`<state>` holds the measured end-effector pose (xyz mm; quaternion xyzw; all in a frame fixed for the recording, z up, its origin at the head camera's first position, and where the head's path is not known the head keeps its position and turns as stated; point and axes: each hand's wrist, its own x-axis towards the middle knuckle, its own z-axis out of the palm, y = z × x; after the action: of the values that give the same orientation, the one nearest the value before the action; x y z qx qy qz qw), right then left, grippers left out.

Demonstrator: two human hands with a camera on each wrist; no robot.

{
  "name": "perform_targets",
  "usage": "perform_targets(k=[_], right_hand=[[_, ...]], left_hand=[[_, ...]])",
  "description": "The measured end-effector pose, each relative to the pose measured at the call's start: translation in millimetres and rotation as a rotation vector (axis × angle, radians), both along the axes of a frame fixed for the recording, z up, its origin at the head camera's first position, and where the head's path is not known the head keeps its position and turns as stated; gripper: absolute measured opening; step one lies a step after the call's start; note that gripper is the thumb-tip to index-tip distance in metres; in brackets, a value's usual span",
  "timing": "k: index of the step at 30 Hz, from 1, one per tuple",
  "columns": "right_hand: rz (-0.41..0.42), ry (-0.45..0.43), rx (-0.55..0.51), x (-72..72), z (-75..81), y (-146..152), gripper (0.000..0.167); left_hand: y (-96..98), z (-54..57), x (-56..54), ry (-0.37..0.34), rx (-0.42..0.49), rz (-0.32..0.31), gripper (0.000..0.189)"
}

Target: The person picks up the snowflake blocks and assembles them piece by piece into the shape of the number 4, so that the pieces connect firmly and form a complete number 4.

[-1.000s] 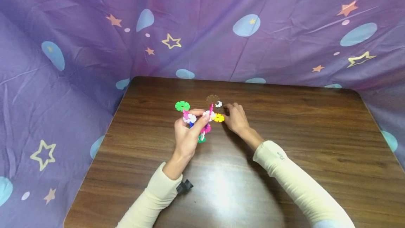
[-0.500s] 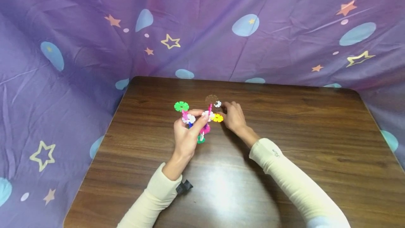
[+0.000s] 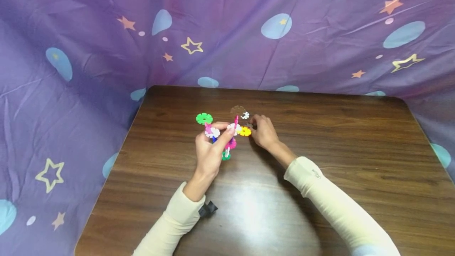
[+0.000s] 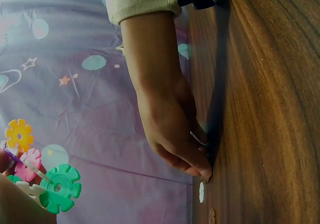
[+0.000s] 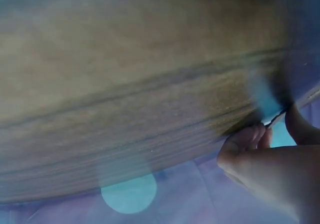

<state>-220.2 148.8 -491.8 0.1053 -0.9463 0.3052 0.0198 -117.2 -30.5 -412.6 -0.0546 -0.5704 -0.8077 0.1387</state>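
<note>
A: Hands?
B: Left hand grips the model, held off the worktop. Right hand: fingers narrow, seemingly pinching a dark disc low down; view poor.
A: Handling?
B: Steady the model; lift the dark disc by its rim, without nudging the white disc near it.

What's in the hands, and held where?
Left hand: the disc assembly, thumb at a white disc. Right hand: apparently a brownish piece, pinched by its edge.

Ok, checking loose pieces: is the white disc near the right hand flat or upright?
Flat: the head view shows the white disc round, the left wrist view only a thin strip.
</note>
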Motion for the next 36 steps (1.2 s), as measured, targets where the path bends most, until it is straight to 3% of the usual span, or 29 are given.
perform_targets(k=[19,28,36], right_hand=[[0.024,-0.138,-0.072,33.7,6.5,17.1,0.023],[0.029,-0.136,-0.101,47.3,12.7,29.8,0.022],[0.028,-0.104,-0.233,65.6,33.5,31.6,0.024]], left_hand=[[1.0,1.5,1.2,-0.023,0.006,-0.015,0.023],[0.4,0.8,2.2,-0.026,0.001,-0.008,0.023],[1.2,0.5,1.9,-0.025,0.008,-0.016,0.023]])
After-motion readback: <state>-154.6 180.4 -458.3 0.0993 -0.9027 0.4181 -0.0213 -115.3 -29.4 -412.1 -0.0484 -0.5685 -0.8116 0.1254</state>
